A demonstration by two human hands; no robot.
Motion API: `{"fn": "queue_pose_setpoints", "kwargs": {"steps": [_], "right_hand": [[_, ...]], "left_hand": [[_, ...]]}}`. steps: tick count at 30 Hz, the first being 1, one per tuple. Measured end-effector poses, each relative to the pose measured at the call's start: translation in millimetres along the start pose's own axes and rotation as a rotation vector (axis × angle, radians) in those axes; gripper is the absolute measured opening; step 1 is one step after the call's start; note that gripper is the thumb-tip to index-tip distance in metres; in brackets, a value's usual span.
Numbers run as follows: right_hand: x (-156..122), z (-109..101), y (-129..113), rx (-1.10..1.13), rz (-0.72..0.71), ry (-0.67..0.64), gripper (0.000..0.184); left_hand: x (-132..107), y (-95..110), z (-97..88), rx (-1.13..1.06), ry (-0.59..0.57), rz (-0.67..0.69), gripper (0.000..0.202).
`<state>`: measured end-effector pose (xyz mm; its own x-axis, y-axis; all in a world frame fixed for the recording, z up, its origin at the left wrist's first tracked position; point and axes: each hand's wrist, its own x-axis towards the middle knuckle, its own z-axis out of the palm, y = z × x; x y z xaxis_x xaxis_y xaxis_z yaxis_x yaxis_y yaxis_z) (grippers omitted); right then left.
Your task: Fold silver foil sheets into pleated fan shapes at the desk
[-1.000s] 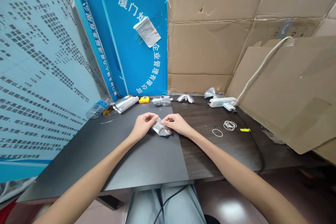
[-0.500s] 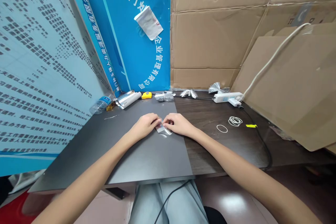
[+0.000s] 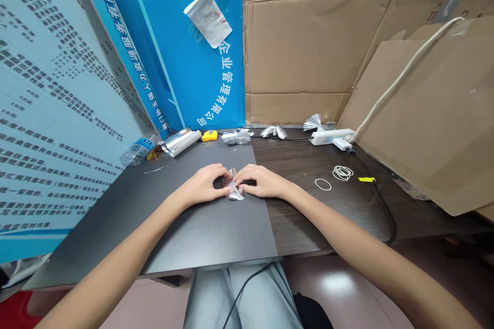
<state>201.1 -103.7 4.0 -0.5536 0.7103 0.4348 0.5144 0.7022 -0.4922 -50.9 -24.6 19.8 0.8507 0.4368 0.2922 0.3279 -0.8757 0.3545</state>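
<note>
A small piece of shiny silver foil (image 3: 235, 194) lies low over the grey table, gathered between my hands. My left hand (image 3: 204, 183) pinches its left side with thumb and fingers. From the right, my right hand (image 3: 264, 181) pinches the same foil. The fingertips nearly meet and hide the foil's middle. Behind the hands sit a bundle of silver foil strips (image 3: 236, 137) and a fanned foil bow (image 3: 274, 132). Off to the right lie a single white rubber band (image 3: 323, 184) and a cluster of several white bands (image 3: 342, 173).
Along the back are a plastic bottle (image 3: 139, 151), a silver foil roll (image 3: 182, 144), a yellow tape measure (image 3: 209, 135), another foil fan (image 3: 318, 123) and a white power strip (image 3: 332, 136). Its black cable (image 3: 380, 200) runs down the right. Cardboard (image 3: 297, 51) stands behind.
Both hands have changed their grip on the foil, with the left thumb and fingers now farther apart. The foil is drawn in narrower and stands up more. The camera view has shifted slightly.
</note>
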Motion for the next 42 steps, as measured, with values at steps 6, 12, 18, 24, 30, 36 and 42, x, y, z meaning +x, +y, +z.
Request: {"fn": "queue_pose_setpoints", "kwargs": {"steps": [6,12,18,24,30,36,42], "right_hand": [[0,2,0,-0.031,-0.002,-0.006,0.025],[-2,3,2,-0.038,-0.007,0.0,0.023],[-3,1,2,-0.04,-0.027,-0.016,0.019],[-6,2,-1,-0.096,-0.011,0.003,0.016],[-13,10,-19,-0.294,0.057,0.053,0.018],[-20,12,-31,-0.315,0.046,0.039,0.02],[-32,16,-35,-0.268,0.062,0.063,0.02]], "left_hand": [[-1,4,-0.6,0.063,-0.025,0.015,0.043],[-1,6,-1.9,0.091,-0.038,0.081,0.036],[-1,2,1.2,0.063,-0.043,0.082,0.035],[0,7,3.9,0.021,-0.06,0.048,0.028],[1,12,4.9,0.108,-0.055,0.041,0.022],[1,10,5.3,0.111,-0.04,0.037,0.024],[1,6,6.3,0.08,-0.026,0.05,0.027]]}}
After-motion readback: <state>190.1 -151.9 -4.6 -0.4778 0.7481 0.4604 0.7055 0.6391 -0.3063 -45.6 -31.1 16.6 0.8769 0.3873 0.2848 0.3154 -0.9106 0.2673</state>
